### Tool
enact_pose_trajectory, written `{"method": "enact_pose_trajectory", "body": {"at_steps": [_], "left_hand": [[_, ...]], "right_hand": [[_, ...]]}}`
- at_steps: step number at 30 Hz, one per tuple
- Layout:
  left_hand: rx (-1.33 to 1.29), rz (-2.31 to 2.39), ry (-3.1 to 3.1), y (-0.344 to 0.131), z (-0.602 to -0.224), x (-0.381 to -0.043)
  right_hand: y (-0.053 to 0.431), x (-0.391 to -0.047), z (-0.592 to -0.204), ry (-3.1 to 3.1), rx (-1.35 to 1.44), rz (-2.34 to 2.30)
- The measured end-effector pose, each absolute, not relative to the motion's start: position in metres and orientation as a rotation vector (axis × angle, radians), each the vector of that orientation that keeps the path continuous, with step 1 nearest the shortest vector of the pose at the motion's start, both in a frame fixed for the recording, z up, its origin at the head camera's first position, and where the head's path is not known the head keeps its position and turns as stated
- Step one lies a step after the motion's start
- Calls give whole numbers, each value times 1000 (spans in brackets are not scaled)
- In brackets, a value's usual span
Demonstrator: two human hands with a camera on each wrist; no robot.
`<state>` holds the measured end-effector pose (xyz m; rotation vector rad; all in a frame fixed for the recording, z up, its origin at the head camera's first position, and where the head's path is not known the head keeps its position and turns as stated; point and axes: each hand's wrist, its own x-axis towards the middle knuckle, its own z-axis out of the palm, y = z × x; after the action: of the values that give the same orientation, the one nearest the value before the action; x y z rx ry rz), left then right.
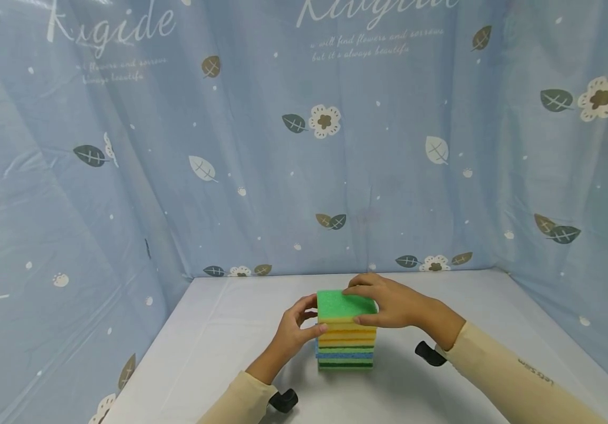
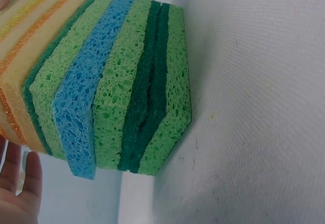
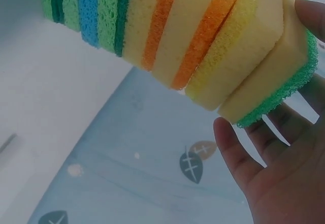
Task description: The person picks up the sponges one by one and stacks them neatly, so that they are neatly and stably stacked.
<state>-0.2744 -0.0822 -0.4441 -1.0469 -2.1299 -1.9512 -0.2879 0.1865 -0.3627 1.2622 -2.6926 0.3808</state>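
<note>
A stack of several sponges (image 1: 347,347) stands upright on the white table. Its lowest layers are green with dark green scouring faces; a blue sponge (image 2: 76,112) lies among them, slightly out of line. Higher up are cream sponges with orange (image 3: 203,36) and yellow faces. The top sponge (image 1: 339,304) is cream with a bright green face upward. My right hand (image 1: 392,301) spans the top sponge's right end, thumb at the near edge, fingers spread at the far side. My left hand (image 1: 294,331) is beside the upper left side, thumb near the front corner, fingers loosely bent.
The white table (image 1: 219,341) extends around the stack. Behind it and on both sides hangs a light blue curtain (image 1: 261,176) with leaves and flowers printed on it. Black devices sit at the left wrist (image 1: 283,401) and the right wrist (image 1: 431,354).
</note>
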Motion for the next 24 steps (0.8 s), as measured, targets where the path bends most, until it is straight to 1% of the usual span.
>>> {"method": "enact_pose_trajectory", "body": {"at_steps": [24], "left_hand": [[-1047,-1945,-2136,-82,-444,-275]], "right_hand": [[187,-292,-367,-2720,1263,363]]}}
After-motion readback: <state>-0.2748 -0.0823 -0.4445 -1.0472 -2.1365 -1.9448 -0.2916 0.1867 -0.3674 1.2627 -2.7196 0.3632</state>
